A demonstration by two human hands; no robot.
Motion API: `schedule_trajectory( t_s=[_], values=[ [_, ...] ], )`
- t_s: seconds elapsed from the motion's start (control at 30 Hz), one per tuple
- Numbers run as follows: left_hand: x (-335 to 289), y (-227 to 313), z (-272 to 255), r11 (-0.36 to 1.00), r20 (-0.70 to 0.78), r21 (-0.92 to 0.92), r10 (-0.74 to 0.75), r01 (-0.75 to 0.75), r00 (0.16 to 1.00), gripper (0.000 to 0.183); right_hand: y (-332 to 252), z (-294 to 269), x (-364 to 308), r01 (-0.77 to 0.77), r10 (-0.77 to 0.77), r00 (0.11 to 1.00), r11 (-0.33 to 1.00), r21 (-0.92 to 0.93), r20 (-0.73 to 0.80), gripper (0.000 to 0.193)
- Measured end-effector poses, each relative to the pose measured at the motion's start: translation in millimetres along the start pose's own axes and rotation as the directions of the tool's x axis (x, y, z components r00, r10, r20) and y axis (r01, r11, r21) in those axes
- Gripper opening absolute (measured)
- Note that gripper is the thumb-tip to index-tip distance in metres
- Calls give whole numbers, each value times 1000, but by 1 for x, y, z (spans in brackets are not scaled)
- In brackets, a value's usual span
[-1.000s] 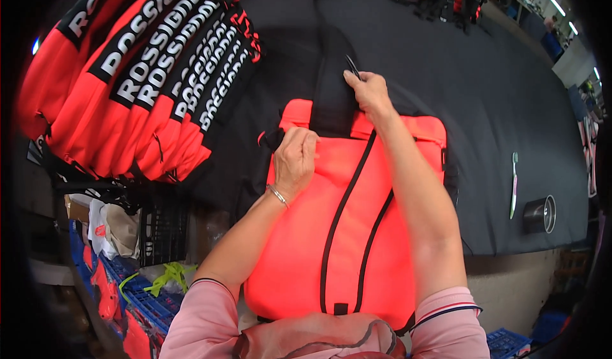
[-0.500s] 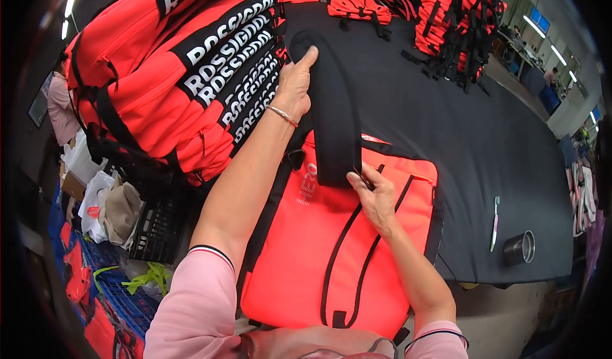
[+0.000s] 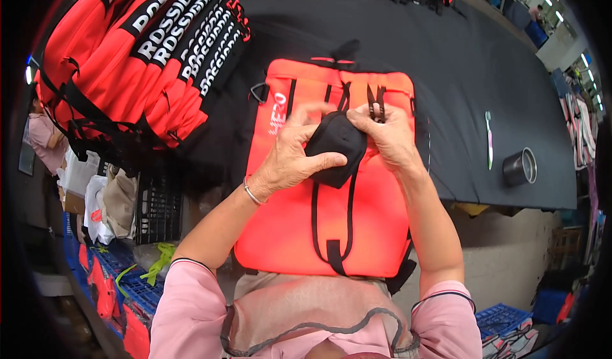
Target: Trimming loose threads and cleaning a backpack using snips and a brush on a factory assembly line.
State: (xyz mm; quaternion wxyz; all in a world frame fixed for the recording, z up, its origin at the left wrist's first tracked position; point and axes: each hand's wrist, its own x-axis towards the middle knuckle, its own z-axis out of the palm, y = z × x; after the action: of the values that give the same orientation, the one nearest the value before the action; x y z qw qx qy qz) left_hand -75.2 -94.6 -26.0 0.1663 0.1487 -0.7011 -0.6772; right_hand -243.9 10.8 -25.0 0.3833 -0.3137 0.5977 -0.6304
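Note:
My left hand [image 3: 287, 155] is closed on a black padded strap [image 3: 338, 145], its thumb across the near side and its fingers partly blurred. The strap is bent over itself above a bright red-orange backpack [image 3: 274, 225] lying flat on the table. My right hand [image 3: 396, 139] pinches the strap's edge between thumb and finger. From the same hand sticks a small dark V-shaped tool [image 3: 376, 104], which looks like thread snips. Thin black straps run down the backpack's front.
Red-and-black backpacks [image 3: 146, 59] are piled at the left. On the black-covered table [image 3: 459, 148], a toothbrush [image 3: 489, 139] and metal cup [image 3: 520, 166] lie to the right. A black crate [image 3: 156, 206] and blue baskets [image 3: 140, 292] stand lower left.
The strap, earlier stretched long between my hands, is now folded up. My left hand has come down toward the right hand, and the view has shifted so the backpack shows whole.

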Motion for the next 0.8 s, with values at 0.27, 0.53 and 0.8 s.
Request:
schedule_trajectory(
  t_s=[0.27, 0.53, 0.8],
  values=[
    [-24, -27, 9, 730, 98, 527, 457, -436, 884, 31, 50, -3, -38, -400, 340, 911, 865, 303, 232, 33],
    [-47, -35, 24, 853, -150, 435, 385, -289, 911, 23, 31, -6, -105, 115, -133, 985, 982, -150, -113, 20],
    [-47, -33, 27, 865, -127, 398, 381, -305, 916, 23, 31, 0, -103, 281, -320, 947, 875, -394, -36, 12]
  ],
)
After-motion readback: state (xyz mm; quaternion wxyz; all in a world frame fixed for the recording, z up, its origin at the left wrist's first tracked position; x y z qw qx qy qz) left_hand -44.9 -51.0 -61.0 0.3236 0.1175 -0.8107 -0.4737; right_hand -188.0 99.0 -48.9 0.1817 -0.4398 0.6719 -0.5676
